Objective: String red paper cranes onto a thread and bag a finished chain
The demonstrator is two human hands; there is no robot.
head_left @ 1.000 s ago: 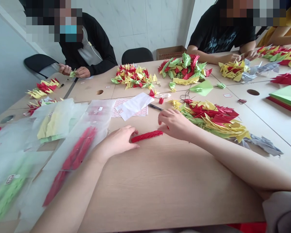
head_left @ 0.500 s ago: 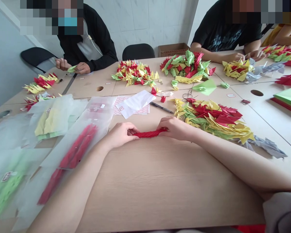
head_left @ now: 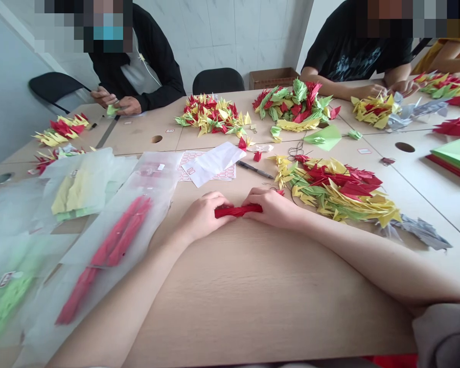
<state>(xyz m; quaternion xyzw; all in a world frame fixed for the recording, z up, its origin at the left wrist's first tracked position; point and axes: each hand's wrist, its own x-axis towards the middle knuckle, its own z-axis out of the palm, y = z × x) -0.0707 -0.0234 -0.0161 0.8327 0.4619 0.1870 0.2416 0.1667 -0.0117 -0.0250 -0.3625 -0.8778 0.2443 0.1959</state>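
A narrow red bundle of folded paper (head_left: 238, 210) lies crosswise between my two hands, low over the table. My left hand (head_left: 207, 214) is closed on its left end, fingers behind and thumb in front. At the other end, my right hand (head_left: 273, 206) grips it with bent fingers that hide its tip. Just beyond my right hand is a heap of red, yellow and green folded paper pieces (head_left: 341, 186) with dark thread beside it. A black pen (head_left: 255, 169) and a white paper sheet (head_left: 220, 161) lie past my hands.
Translucent bags (head_left: 138, 176) holding red, green and yellow paper cover the table's left side. More folded-paper piles (head_left: 212, 115) stand farther back. Coloured paper sheets (head_left: 456, 156) are stacked at the right. A person in black (head_left: 157, 66) and another in a dark T-shirt (head_left: 352, 56) sit opposite.
My hands have come closer together on the red bundle, the left one shifting right. The bundle's visible part now looks smoother and more compact. A small red piece now shows behind my right hand.
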